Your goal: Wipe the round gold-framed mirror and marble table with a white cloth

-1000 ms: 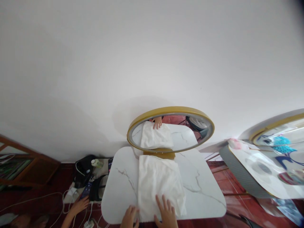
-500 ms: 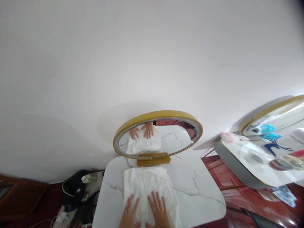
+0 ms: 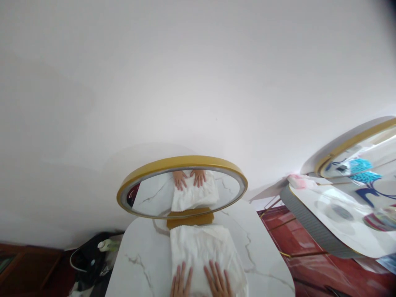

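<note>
A white folded cloth lies on a white marble-patterned table, close to the gold base of an oval mirror. Flat on the cloth's left part rests my left hand, fingers spread. My right hand lies on the cloth to the right of it, its fingers also stretched out. Both wrists are below the frame's edge. The mirror reflects the two hands and the cloth.
At the right a second white table bears a pink-and-white item and a blurred colourful object near another gold-framed mirror. A bottle and a black bag are at lower left. Behind is a white wall.
The view has shifted, and the table mirror now appears further left and lower. Both hands and the cloth appear lower and further right; the hands remain flat on the cloth.
</note>
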A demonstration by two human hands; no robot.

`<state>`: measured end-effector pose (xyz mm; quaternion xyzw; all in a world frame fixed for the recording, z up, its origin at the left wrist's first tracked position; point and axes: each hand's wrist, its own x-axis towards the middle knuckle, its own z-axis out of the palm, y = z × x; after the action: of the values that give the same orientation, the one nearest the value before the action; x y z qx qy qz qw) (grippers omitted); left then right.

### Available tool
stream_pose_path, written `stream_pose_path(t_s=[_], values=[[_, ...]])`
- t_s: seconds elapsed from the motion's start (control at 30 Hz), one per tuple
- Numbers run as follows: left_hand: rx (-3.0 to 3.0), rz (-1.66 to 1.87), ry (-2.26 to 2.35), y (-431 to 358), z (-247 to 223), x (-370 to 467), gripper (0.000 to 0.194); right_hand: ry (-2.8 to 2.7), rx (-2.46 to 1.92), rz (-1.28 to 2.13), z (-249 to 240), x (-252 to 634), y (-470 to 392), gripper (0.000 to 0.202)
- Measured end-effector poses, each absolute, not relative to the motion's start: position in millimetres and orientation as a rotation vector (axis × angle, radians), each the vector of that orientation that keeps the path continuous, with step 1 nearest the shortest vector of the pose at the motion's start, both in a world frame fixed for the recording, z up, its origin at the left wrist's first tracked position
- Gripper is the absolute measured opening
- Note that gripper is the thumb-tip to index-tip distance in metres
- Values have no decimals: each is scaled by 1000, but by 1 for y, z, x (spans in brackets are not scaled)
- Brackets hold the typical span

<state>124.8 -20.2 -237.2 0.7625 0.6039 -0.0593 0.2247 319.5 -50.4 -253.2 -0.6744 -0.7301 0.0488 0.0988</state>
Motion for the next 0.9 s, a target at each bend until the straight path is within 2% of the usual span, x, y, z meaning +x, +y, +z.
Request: stream_pose_path(t_s=[0.13,0.27,0.47,0.6,0.9], values=[[2150,-170,1548,-8,-219,161,84,-2299,-1903,325,-239,370,-44,78],[2122,-80,1594,-8,-195,179,75,-2299,-1885,341,-220,384,-40,75],[2096,-40,1647,-18,-183,182,75,-2276,-1876,283,-201,372,-41,72],[2195,-80,1443,-22,-182,172,68,-2329,-1870,310,-194,359,-38,73],[2195,-27,1447,-18,-163,100,64,-2446,-1902,425,-173,285,-27,82]])
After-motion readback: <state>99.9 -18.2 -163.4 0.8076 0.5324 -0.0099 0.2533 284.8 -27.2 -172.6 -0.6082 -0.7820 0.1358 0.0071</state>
